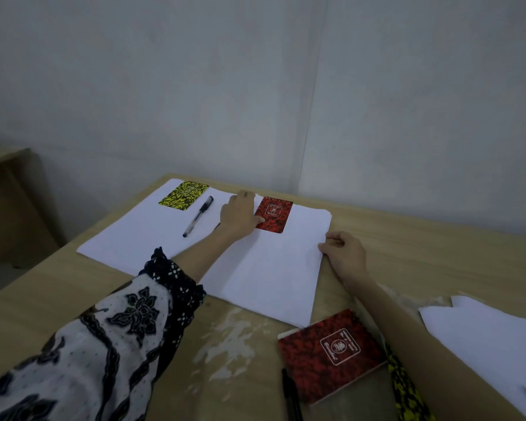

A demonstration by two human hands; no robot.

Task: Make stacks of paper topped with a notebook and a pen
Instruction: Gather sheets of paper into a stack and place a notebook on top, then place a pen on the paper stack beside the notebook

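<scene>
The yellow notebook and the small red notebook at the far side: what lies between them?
In the head view, a black pen and the left hand lie between the yellow notebook and the small red notebook; the thumb touches the red one.

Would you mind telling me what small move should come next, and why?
Probably fetch the black pen by the near red notebook: the right paper stack has its small red notebook under the left hand but no pen.

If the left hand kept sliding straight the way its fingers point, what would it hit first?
The left hand points toward the table's far edge; beyond its fingertips lies only bare paper, then the wall. The red notebook sits beside it, probably not in line.
</scene>
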